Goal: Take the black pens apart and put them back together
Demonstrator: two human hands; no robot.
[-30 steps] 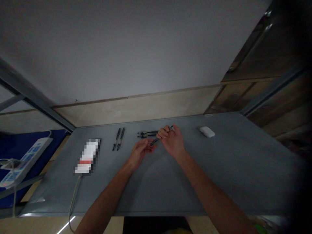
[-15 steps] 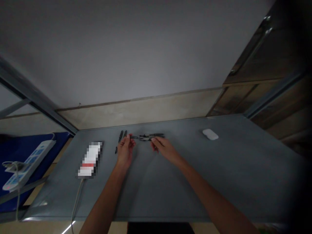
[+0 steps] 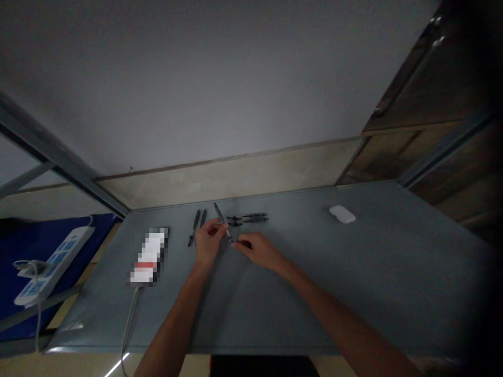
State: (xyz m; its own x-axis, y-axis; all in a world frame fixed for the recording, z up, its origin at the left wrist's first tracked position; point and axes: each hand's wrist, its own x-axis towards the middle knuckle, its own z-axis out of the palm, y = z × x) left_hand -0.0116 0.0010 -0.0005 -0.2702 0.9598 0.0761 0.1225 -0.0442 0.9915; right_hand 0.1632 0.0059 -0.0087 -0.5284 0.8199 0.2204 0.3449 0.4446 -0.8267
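Observation:
A dark pen (image 3: 218, 211) slants between my hands above the grey tabletop (image 3: 251, 303). My left hand (image 3: 210, 240) is closed, pinching the pen around its middle. With thumb and fingers pinched, my right hand (image 3: 255, 248) is at the pen's lower end; its fingers partly hide the contact. Just beyond my right hand, a few similar pens (image 3: 251, 215) lie sideways, close together. To the left of my left hand, a dark pen (image 3: 194, 228) and another pen (image 3: 203, 217) lie lengthwise, the second partly covered by the hand.
A phone (image 3: 151, 254) with a blurred screen lies left, its cable (image 3: 129, 319) running over the front edge. A white rounded case (image 3: 342, 213) sits at the right. A power strip (image 3: 55, 264) rests on a blue surface beyond the left side. A wall (image 3: 236, 94) rises behind.
The pen in my hands has turned from nearly sideways to a steep slant. My right hand has moved slightly down and left, away from the pens lying sideways.

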